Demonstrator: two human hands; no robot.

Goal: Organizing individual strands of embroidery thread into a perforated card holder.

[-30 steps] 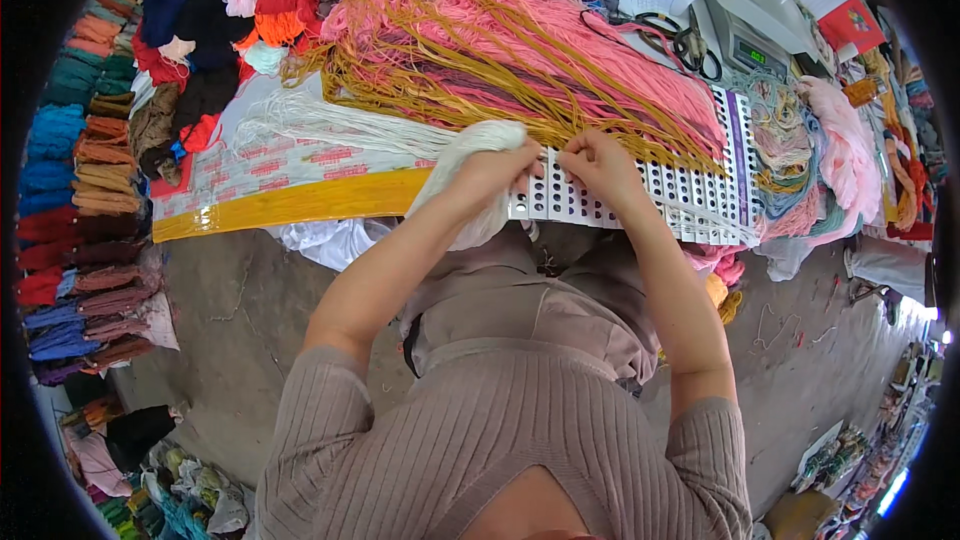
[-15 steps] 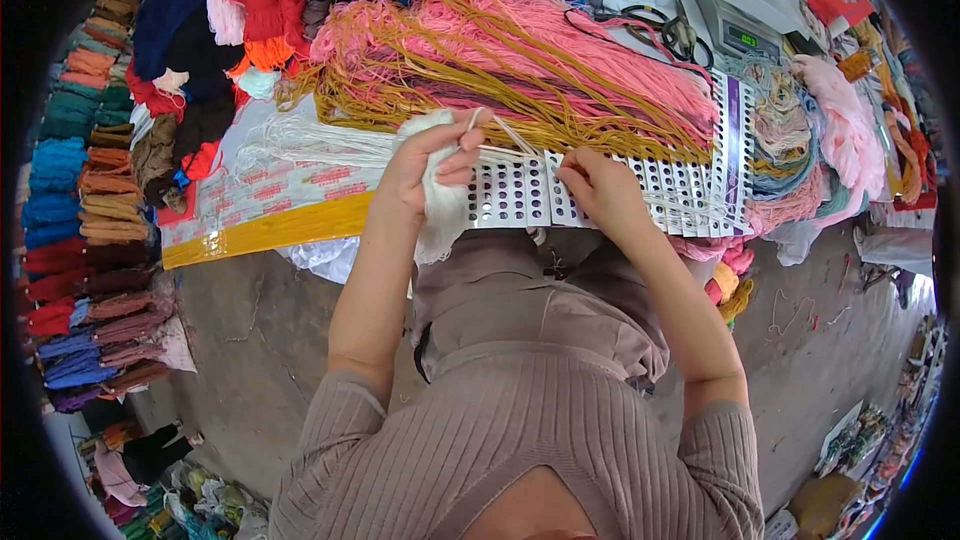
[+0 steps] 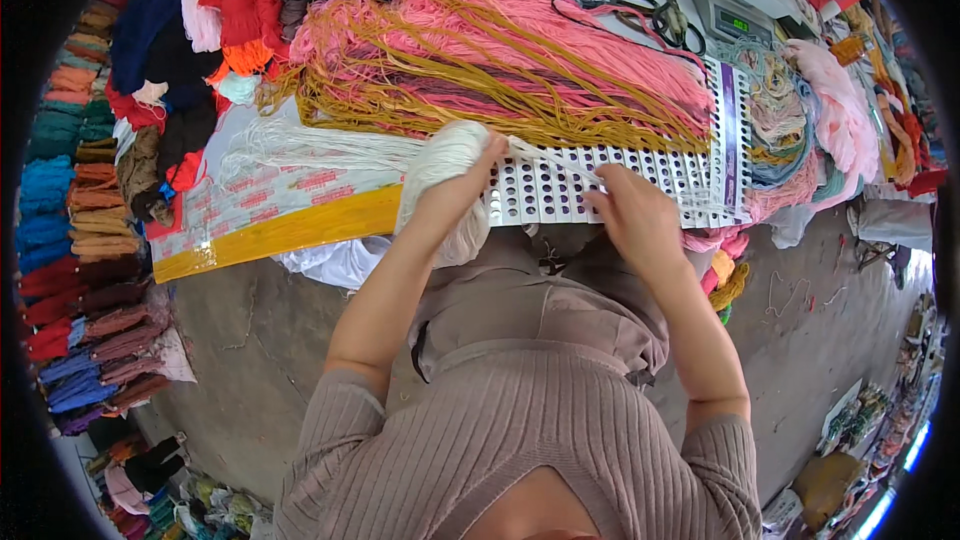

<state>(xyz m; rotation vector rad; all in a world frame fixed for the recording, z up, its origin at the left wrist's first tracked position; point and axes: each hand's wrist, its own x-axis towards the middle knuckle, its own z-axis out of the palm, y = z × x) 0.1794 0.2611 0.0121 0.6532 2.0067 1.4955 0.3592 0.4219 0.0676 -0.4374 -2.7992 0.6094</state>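
Note:
A thick skein of white yarn [image 3: 440,160] is draped over my left hand [image 3: 472,183], whose fingers are closed round it and partly hidden. From there, white strands stretch right to my right hand [image 3: 640,208], which pinches them between thumb and fingers. Both hands are above a row of white perforated card strips [image 3: 525,198]. More loose white yarn [image 3: 300,148] fans out to the left of the skein. White threads [image 3: 712,204] hang at the right end of the strips, beyond my right hand.
Long pink yarn [image 3: 600,50] and mustard yarn [image 3: 400,120] lie behind the strips. Yellow tape [image 3: 290,230] edges the board at left. Scissors [image 3: 690,37] and a digital scale [image 3: 740,20] sit at the far right. Coloured skeins [image 3: 70,195] line the left side.
My left hand has turned, and the skein now bulges up over it. My right hand has moved right, drawing the strands out along the strips. The view has shifted slightly.

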